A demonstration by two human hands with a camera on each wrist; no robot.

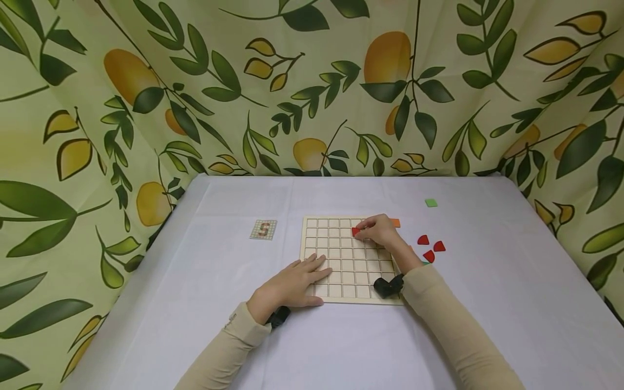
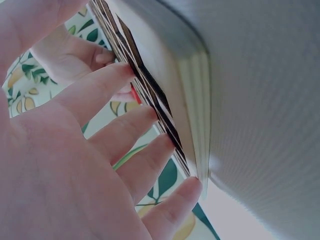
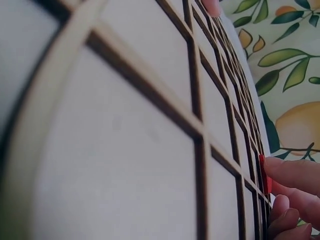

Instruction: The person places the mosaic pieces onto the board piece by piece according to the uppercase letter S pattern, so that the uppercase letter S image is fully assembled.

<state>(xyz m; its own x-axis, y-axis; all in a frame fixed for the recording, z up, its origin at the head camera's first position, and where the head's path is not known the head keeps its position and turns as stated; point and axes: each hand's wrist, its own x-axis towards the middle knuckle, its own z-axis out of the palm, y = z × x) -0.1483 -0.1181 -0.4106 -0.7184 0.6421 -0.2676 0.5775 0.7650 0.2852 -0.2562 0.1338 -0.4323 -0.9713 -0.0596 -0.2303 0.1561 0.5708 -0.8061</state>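
A pale wooden grid board (image 1: 336, 276) lies flat on the table. My right hand (image 1: 379, 229) is over its upper right part and pinches a red piece (image 1: 355, 232) at a square near the far edge. In the right wrist view the fingertips (image 3: 280, 170) hold the red piece (image 3: 265, 175) close against the grid. My left hand (image 1: 294, 281) rests with spread, straight fingers on the board's near left side. The left wrist view shows its fingertips (image 2: 187, 187) along the board's edge (image 2: 195, 125).
Several red quarter-round pieces (image 1: 429, 255) lie right of the board, with a green square (image 1: 431, 202) farther back. An orange piece (image 1: 396, 222) shows behind the right hand. Left of the board is a small pattern card (image 1: 264, 229) with a red figure on a grid.
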